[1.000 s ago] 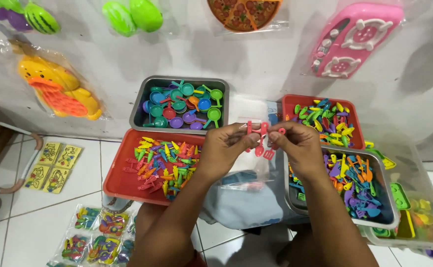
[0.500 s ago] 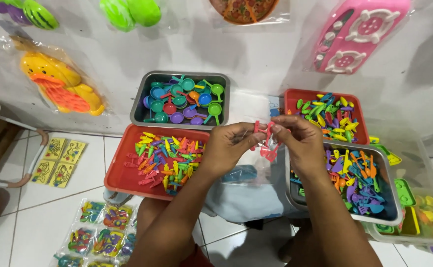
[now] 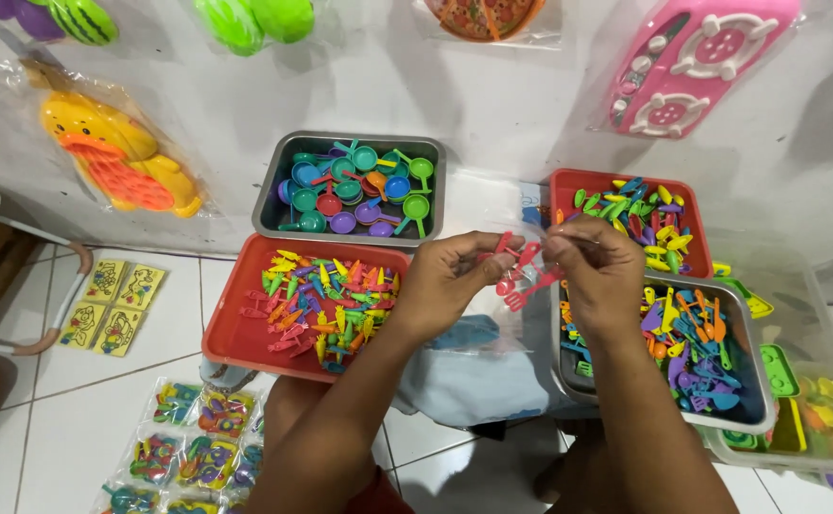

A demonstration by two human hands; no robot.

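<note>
My left hand and my right hand meet at chest height and together pinch a small clear plastic bag holding red toy utensils. The red pieces hang between my fingertips. Below the hands lies a light blue cloth on my lap. A red tray of small mixed-colour toy cutlery sits just left of my left hand. A grey metal tray of toy utensils sits under my right forearm.
A grey tray of little toy pans and ladles and a second red tray stand near the wall. A clear tub is at far right. Packed toy bags lie on the white tiles. Bagged toys hang on the wall.
Both hands have stayed together on the small bag of red pieces, shifting slightly right and down while the fingers work at it. The view has tilted a little.
</note>
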